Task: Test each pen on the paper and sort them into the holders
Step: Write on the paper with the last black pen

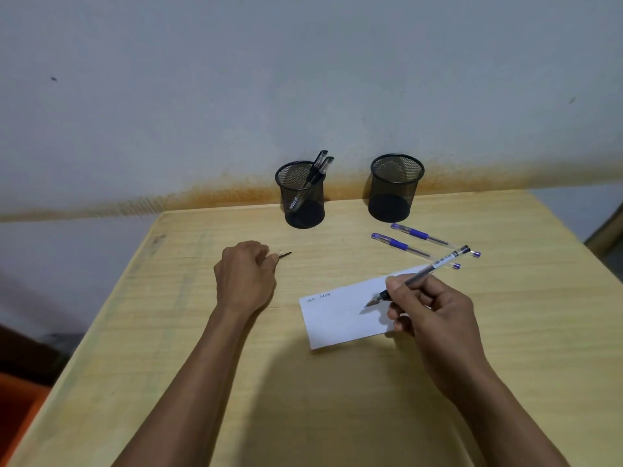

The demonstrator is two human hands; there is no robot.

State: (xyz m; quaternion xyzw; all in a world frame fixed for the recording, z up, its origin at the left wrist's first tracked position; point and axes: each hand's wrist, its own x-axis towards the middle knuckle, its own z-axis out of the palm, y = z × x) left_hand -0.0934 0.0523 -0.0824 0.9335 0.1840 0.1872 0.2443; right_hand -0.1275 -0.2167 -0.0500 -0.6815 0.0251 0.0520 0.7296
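Pale wooden table [337,399] filling the lower view, pushed against a grey wall [202,79] with a rusty orange stain band [236,192] along its foot.

Toward the right of centre, a white slip of paper [340,318] lying flat and slightly skewed on the tabletop, 2 small scribbles near its upper left corner.

At the far edge, 2 black mesh holders standing upright and well apart: left holder [301,197] containing 2 black capped pens [318,166] leaning to the right against its rim; right holder [394,188] showing no pens inside.

Right hand [435,315] resting over the right end of the paper, fingers and thumb curled round a clear-barrelled black pen [424,273], uncapped, tilted up to the right, tip pointing down-left and either touching or just above the sheet; impossible to tell which.

Left hand [244,278] on the table left of the paper, knuckles up, fingers curled in and pinching a small clear pen cap [281,255], its dark clip poking out to the right.

Between the right holder and the paper, 2 blue pens lying on the table, roughly parallel and just beside each other: farther blue pen [421,234] and nearer blue pen [401,246], both capped, their right ends passing behind the held pen's barrel.
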